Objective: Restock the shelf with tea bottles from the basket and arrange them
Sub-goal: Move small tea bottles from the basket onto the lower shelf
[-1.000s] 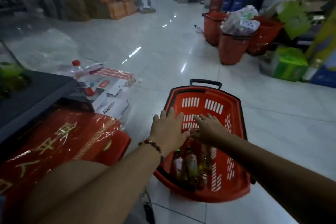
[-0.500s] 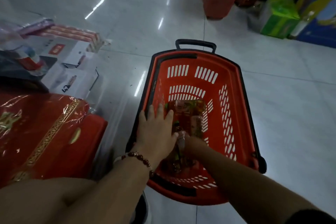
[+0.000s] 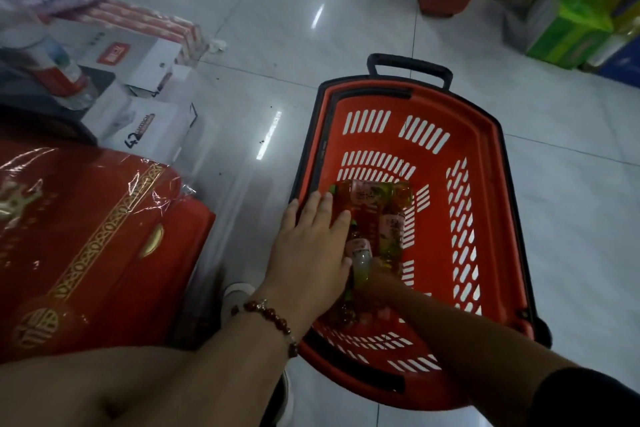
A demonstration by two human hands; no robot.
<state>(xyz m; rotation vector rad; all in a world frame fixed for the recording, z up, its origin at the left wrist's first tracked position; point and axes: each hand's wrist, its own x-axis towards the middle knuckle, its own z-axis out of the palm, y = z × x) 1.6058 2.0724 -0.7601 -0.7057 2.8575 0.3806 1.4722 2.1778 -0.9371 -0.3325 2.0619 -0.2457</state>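
Head view. A red basket (image 3: 485, 204) stands on the tiled floor (image 3: 571, 184), its black handle (image 3: 410, 66) at the far end. The tea bottles (image 3: 375, 215) lie flat on the basket bottom, bunched toward its left wall and near end; their long axes run roughly along the basket's length, away from the person, with at least one neck pointing back toward the wrists.

The left hand (image 3: 311, 246), a bead bracelet (image 3: 273, 321) at its wrist, lies over the left side of the bunch with fingers extended and slightly spread; it presses or rests on the bottles rather than wrapping them. The right hand (image 3: 372, 282) reaches in at the near end, directly at the neck of a bottle. Its fingers are hidden under the left hand and the bottles, so whether it grips cannot be told.

Judgement: the right hand is nearer the necks, the left nearer the bottle bodies; a lift would draw the bottles up and toward the person.

No shelf can be identified. Red wrapped boxes (image 3: 86, 236) lie left of the basket.
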